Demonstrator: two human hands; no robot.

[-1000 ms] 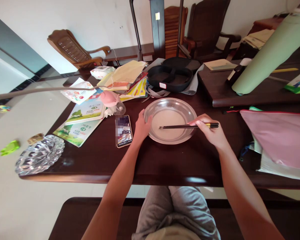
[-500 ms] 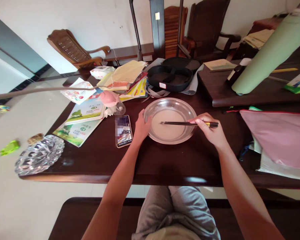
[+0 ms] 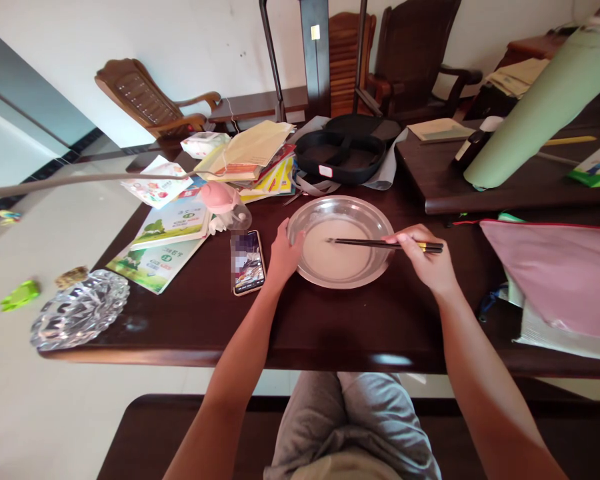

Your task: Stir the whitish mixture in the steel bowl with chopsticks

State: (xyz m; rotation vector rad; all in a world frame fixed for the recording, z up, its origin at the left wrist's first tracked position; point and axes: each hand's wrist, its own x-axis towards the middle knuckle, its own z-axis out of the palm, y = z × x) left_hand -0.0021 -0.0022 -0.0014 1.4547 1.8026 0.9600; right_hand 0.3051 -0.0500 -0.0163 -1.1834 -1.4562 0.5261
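Observation:
A round metal plate stands on the dark table, holding a pale, milky liquid. My left hand grips the plate's left rim, the thumb over the inside and the fingers around the outer edge. In my right hand is a pair of black chopsticks with gold bands near the back end. They lie almost level across the plate, and their tips reach the liquid near its middle. A phone with a lit screen lies just left of my left hand.
Left of the phone are a pink-topped bottle, booklets and a glass dish at the table's corner. A black case sits behind the plate. To the right lie a pink pouch and a tall green bottle.
My right hand has shifted slightly to the right with the chopsticks, and their tips have moved right and a little up. My left hand stays on the plate's rim.

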